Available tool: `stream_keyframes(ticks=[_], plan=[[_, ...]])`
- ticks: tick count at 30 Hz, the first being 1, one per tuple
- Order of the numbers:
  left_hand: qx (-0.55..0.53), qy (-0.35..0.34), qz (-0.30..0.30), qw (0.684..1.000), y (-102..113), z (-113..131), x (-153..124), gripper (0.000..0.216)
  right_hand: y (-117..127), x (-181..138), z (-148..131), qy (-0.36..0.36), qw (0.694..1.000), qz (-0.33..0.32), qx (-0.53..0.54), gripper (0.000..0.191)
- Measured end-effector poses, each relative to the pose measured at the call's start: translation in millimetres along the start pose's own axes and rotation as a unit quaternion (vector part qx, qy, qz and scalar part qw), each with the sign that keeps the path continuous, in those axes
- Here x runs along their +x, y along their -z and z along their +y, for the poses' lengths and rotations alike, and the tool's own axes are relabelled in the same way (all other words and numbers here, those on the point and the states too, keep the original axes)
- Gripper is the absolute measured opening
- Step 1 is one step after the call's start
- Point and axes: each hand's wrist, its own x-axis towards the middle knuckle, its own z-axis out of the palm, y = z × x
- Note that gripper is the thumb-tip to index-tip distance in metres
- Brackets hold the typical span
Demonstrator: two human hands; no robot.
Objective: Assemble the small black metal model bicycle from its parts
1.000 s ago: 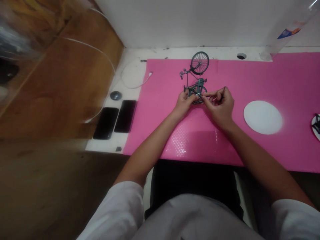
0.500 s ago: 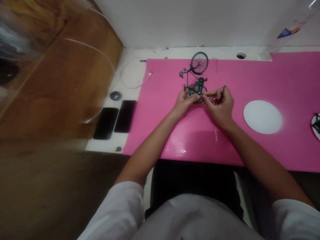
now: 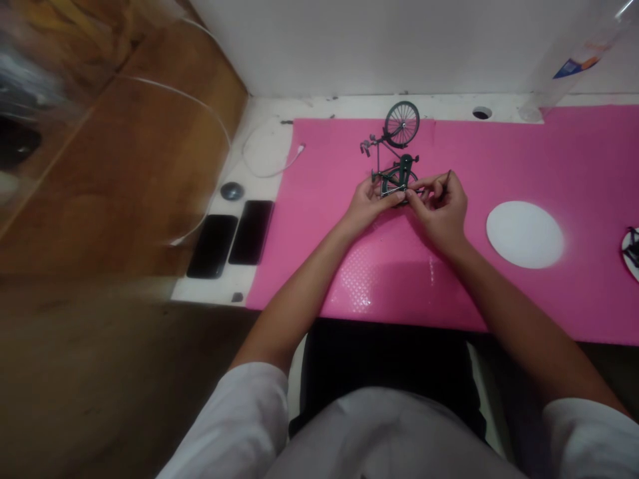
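A dark green miniature bicycle is tilted over the pink mat, its spoked front wheel pointing away from me. My left hand grips it by the rear wheel, thumb pressed along the near side. At the hub of that wheel, my right hand pinches with thumb and forefinger. Whatever lies between those fingertips is too small to make out. A thin dark stick-like piece shows among the curled fingers of the right hand. The fingers cover part of the rear wheel.
The pink mat covers most of the table. A white disc lies to the right, and a dish with black parts at the far right edge. Two dark phones, a round dark object and a white cable are left.
The bicycle has shifted slightly to the right and turned a little in my left hand. Both hands stay in nearly the same place.
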Motion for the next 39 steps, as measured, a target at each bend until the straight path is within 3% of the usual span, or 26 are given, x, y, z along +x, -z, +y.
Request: stream_keyframes(ticks=[13,39], plan=[[0.013,0.016,-0.042,0.999,8.0,5.0,1.4,0.074,1.8,1.7,-5.0,-0.004,1.0,0.014,0.02,0.058],[0.013,0.034,-0.018,0.999,6.4,7.6,-2.2,0.072,-0.5,-1.8,-10.2,-0.013,0.999,-0.008,-0.029,0.05]])
